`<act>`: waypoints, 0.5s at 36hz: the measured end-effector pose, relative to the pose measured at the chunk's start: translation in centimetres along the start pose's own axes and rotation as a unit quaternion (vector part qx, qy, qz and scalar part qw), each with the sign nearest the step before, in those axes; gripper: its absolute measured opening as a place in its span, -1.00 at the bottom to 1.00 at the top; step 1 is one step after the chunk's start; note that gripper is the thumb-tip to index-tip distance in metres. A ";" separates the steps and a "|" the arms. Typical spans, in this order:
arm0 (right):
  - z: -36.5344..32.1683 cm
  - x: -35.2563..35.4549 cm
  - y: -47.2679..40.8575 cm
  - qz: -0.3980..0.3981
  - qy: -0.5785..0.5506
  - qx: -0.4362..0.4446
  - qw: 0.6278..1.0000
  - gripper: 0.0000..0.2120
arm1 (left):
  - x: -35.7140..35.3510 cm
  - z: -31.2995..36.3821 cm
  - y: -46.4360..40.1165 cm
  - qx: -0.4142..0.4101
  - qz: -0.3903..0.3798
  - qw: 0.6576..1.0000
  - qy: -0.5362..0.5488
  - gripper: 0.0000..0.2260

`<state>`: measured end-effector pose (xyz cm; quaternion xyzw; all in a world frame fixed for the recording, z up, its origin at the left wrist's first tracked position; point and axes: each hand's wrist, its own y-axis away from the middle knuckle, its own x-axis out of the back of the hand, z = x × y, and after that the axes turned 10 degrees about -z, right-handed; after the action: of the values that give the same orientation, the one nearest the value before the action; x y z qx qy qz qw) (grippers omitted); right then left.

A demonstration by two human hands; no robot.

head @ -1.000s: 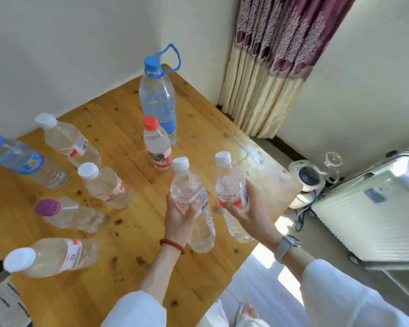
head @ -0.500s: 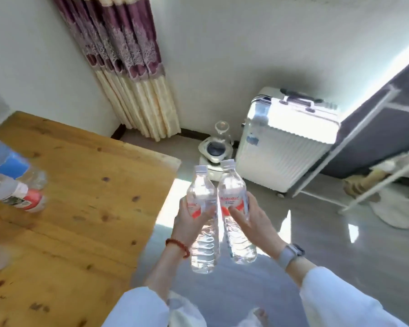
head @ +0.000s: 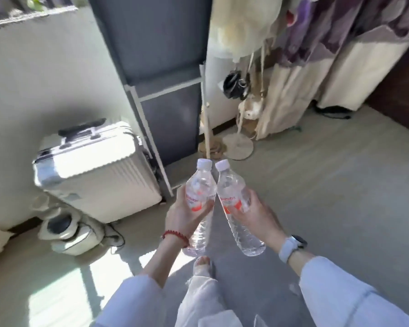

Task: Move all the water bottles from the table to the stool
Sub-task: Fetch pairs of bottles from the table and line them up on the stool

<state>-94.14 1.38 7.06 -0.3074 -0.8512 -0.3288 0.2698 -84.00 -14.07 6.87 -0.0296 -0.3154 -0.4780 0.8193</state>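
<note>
Fingers [head: 200, 210] of the left hand [head: 182, 214] are clamped round the labelled middle of the left bottle [head: 200, 190]; fingers [head: 236, 210] of the right hand [head: 257, 214] are clamped round the labelled middle of the right bottle [head: 232, 192]. Both bottles are clear, white-capped, red-and-white labelled, and held in the air above the floor [head: 316, 185], caps pointing far, bases near. Their shoulders are just beside each other; whether they touch cannot be told. The left wrist carries a red bead bracelet [head: 175, 236], the right a pale watch [head: 291, 246]. To the left stands a white ribbed suitcase [head: 92, 171], with a pale appliance [head: 66, 230] on the floor nearer. Far behind the bottles stands a grey fabric wardrobe [head: 161, 67], and a curtain [head: 340, 55] hangs at far right.
</note>
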 end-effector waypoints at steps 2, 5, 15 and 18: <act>2.8 3.2 -0.7 0.035 -0.021 -0.034 0.999 -0.50 | -3.1 2.9 -3.2 -0.037 -0.035 0.999 -0.013 -0.41; 7.1 8.1 -2.1 0.082 -0.031 -0.084 0.993 -0.46 | -7.8 7.0 -8.4 -0.091 -0.086 0.992 -0.027 -0.43; 19.0 24.3 -7.5 0.224 -0.106 -0.200 0.948 -0.52 | -24.0 22.2 -23.3 -0.172 -0.244 0.953 -0.050 -0.45; 22.3 28.2 -8.0 0.262 -0.139 -0.223 0.929 -0.49 | -28.6 27.1 -26.0 -0.198 -0.278 0.937 -0.067 -0.54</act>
<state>-124.28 22.53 8.37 -0.6146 -0.6738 -0.3816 0.1503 -127.95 3.19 6.35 -0.1342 -0.2646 -0.7366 0.6078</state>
